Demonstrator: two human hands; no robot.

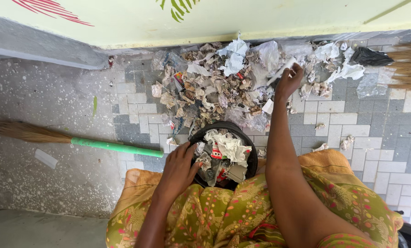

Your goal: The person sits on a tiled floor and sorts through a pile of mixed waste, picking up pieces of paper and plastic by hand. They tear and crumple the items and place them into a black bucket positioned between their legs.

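At the far left a broom with a straw head and a green handle lies flat on the speckled floor, its handle end pointing toward the black bin. The left hand rests on the bin's near-left rim, fingers spread and pressed down over the edge, steadying it. The bin stands on the tiles just in front of the person's knees and is already heaped with crumpled paper and wrappers. Beyond it, against the foot of the wall, the litter pile of paper scraps, dry leaves and clear plastic spreads across the tiles. The right hand reaches out over the pile's right part, fingers curled around what looks like a white paper scrap, though the grip itself is hidden behind the knuckles. Further right lie a black plastic bag and a second straw broom.

The step in hand seems to be gathering litter by the handful into the bin. The next move calls for a firm close on the loose scraps and a carry back to the bin, which has little room left.
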